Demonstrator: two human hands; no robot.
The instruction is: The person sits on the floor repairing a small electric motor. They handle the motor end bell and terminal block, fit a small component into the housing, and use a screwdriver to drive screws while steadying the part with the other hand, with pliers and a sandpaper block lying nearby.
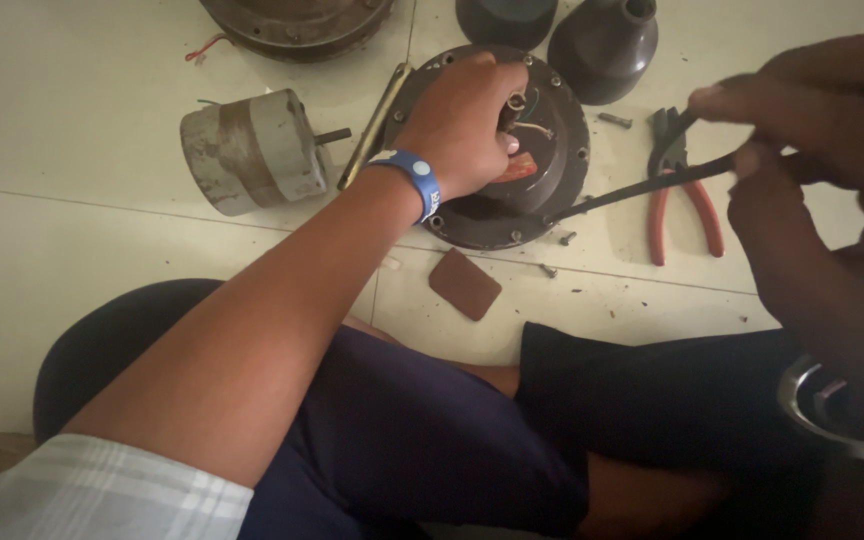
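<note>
The setting is an informal repair area on the floor of a home or small workshop, not a bench station. The work surface is a pale tiled floor (102, 250) with visible grout lines, and the person sits directly on it. Fan or motor components lie around the fingers (492, 110): a round dark motor housing (552, 190) beneath them, a grey cylindrical motor (252, 150) to their left, two dark cone-shaped covers (602, 45) above them. Red-handled pliers (682, 200) and loose screws (564, 238) lie to their right and below.
</note>
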